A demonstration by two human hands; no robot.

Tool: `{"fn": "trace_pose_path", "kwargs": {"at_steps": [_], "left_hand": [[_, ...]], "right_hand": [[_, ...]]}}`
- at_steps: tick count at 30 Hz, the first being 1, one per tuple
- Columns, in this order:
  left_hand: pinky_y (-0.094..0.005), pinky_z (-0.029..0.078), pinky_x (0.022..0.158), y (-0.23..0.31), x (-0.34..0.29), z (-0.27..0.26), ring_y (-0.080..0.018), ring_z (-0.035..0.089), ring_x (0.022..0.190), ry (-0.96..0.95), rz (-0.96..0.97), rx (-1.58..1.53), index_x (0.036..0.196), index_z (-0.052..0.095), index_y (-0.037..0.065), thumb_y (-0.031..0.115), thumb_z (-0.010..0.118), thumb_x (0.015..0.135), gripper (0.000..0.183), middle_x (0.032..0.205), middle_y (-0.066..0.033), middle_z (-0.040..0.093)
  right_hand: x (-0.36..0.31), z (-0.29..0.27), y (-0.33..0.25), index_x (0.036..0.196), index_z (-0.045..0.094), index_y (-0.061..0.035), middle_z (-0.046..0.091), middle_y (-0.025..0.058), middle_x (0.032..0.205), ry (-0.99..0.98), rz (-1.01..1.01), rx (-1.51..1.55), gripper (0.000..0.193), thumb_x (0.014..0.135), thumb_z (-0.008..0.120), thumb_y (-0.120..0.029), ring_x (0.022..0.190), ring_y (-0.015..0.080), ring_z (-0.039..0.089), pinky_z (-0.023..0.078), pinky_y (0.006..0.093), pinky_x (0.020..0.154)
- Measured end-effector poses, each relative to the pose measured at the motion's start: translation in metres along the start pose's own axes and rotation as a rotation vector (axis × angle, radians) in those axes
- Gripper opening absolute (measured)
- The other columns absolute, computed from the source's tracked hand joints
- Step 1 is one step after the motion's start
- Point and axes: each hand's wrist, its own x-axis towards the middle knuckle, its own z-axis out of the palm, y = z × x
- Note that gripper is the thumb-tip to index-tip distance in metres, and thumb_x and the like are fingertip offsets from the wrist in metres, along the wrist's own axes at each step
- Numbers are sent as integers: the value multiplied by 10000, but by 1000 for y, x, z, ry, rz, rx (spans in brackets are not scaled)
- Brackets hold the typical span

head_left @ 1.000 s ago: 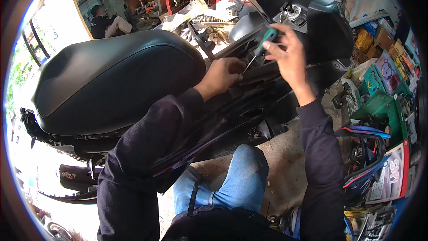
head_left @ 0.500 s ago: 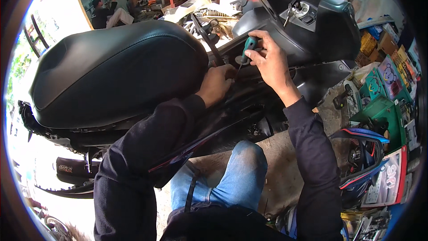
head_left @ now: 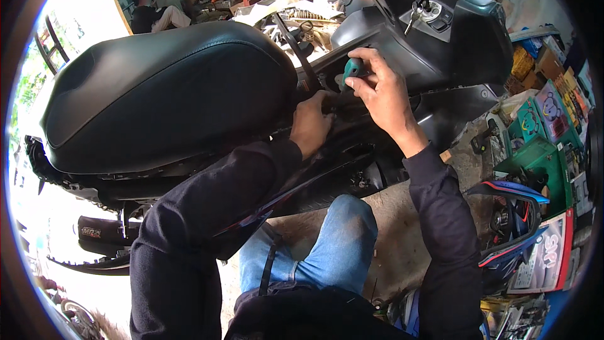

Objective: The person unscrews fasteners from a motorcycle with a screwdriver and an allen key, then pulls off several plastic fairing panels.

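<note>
- Screwdriver (head_left: 353,70) is sitting in the right hand (head_left: 386,99), over the black middle of the scooter (head_left: 465,63), just ahead of the seat (head_left: 170,97).
- Compared with a second ago, the handle is standing lower and closer to the front of the seat; back then it was slanting, with its thin metal shaft plainly showing, and now the shaft is hardly showing.
- The right hand is clamping the handle between its thumb and fingers, from above and to the right.
- The left hand (head_left: 313,124) is resting nearer the seat's front edge than a second ago, its fingers bending together just beside the screwdriver; I cannot tell whether they are pinching anything, since the fingertips are hiding.
- The handle is showing a rounded, stubby shape in green and black.
- The seat is bulging in a long, smooth oval, its black, leather-like cover catching a soft sheen and a stitched seam curving along it.
- The scooter's dark panels are showing a matte, plastic-looking surface, and metal keys (head_left: 412,22) are hanging near its front.
- Faded blue jeans (head_left: 343,230) are showing a dusty knee above the rough, stained floor (head_left: 406,233).
- Dark, soft cloth sleeves (head_left: 443,214) are covering both forearms.
</note>
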Motion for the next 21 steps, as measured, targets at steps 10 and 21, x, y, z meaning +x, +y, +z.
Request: {"fn": "trace_pose_path", "kwargs": {"at_steps": [10, 21], "left_hand": [[-308, 526, 798, -1, -3, 2, -224, 672, 923, -3, -138, -141, 1118, 608, -28, -11, 670, 722, 401, 1034, -166, 679], [-310, 520, 825, 2, -5, 1, -228, 658, 981, -17, -105, -115, 1136, 597, -36, -3, 656, 732, 409, 1075, -173, 670]], "right_hand": [[-10, -2, -9, 1123, 557, -74, 648, 115, 912, -1, -15, -4, 379, 779, 687, 18, 793, 219, 650, 512, 327, 699], [-21, -4, -4, 1122, 560, -59, 641, 103, 972, 11, -140, -6, 371, 783, 684, 25, 824, 218, 651, 524, 321, 719]]}}
